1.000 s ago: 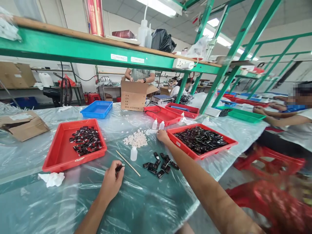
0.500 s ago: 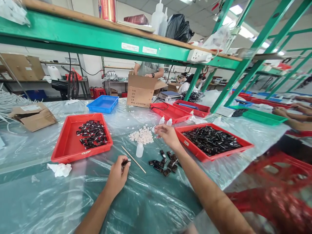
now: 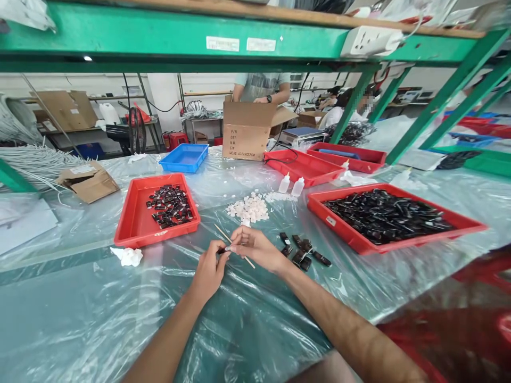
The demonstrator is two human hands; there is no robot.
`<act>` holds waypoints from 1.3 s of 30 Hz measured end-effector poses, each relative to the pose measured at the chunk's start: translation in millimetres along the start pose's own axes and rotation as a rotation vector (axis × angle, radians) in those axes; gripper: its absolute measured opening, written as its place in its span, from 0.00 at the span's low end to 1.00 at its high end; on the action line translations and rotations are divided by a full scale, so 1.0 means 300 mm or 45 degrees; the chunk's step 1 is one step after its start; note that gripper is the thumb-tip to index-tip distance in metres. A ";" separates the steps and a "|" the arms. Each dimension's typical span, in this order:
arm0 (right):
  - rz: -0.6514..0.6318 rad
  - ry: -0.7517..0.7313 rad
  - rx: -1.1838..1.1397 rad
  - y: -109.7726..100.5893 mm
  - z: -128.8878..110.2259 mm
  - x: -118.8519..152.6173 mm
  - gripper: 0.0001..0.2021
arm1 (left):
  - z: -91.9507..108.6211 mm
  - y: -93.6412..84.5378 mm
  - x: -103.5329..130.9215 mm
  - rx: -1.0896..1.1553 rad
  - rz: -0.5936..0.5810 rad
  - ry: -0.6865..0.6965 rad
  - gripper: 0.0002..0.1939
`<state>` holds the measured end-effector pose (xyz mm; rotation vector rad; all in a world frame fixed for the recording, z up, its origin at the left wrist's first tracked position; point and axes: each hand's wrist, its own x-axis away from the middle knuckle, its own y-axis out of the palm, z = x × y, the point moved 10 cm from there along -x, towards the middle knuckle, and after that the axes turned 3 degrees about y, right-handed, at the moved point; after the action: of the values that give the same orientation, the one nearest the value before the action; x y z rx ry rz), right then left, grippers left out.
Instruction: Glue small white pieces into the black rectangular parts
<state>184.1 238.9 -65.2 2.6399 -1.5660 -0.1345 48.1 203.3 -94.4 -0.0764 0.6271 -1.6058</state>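
While fingertips meet, left hand [image 3: 210,267] seemingly pinches a dark part [image 3: 221,250].

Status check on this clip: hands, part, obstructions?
Left hand and right hand meet, pinching a small dark part. Thin stick lies just behind. Nothing blocking.

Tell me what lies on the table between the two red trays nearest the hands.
In the head view, between the left red tray and the right red tray lie a pile of white pieces, a thin stick and loose black parts.
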 end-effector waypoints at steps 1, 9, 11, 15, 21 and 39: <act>-0.005 0.007 -0.004 0.001 0.002 0.001 0.23 | 0.003 0.000 0.001 -0.003 -0.004 0.004 0.07; -0.054 0.072 -0.002 0.002 0.013 0.009 0.18 | 0.039 0.004 0.003 -0.039 -0.051 0.025 0.05; -0.052 0.083 -0.002 -0.002 0.021 0.006 0.18 | 0.046 0.004 0.002 -0.039 -0.052 0.036 0.04; -0.043 0.099 -0.023 -0.008 0.041 0.000 0.18 | 0.052 0.004 0.003 -0.034 -0.043 0.058 0.03; -0.034 0.120 -0.067 -0.010 0.067 -0.004 0.21 | 0.049 0.011 0.002 -0.032 -0.053 0.092 0.04; -0.069 0.332 -0.119 -0.001 0.089 0.025 0.19 | 0.064 0.020 0.009 -0.091 -0.076 0.137 0.02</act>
<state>185.0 231.9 -92.0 2.5087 -1.3721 0.1268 61.0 194.2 -81.5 -0.0621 0.7716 -1.6528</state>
